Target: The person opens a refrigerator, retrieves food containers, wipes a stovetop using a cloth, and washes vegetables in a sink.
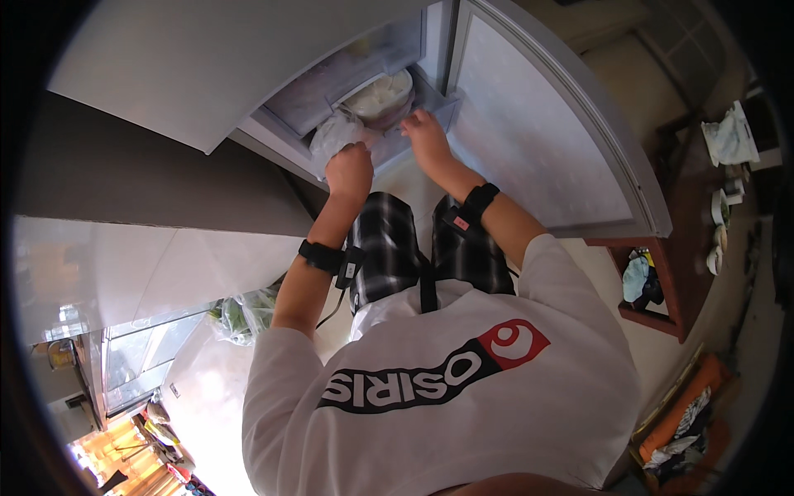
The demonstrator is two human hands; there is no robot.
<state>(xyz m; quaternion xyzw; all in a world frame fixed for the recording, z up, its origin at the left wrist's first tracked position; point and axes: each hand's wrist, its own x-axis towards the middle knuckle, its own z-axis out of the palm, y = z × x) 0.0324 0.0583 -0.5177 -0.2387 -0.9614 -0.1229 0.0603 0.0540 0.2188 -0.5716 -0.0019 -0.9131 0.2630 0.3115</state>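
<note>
In front of me a freezer drawer (443,115) of translucent plastic is pulled out. A knotted-looking plastic bag (335,133) lies at its left side. Behind and right of it rests a pale oval container (376,98) with whitish contents, partly wrapped in plastic. My left hand (349,168) is curled over the front of the bag; its fingertips are hidden, so a grip is not plain. Above the drawer's front, right of the bag, my right hand (428,141) has bent fingers, and I cannot make out anything held in them.
The freezer door (533,136) stands open at the right. Another drawer (353,77) sits behind the pulled-out one. At left, a bag of green vegetables (243,315) is near my elbow. A reddish-brown wooden cabinet (673,285) and an orange cloth item (676,406) are at right.
</note>
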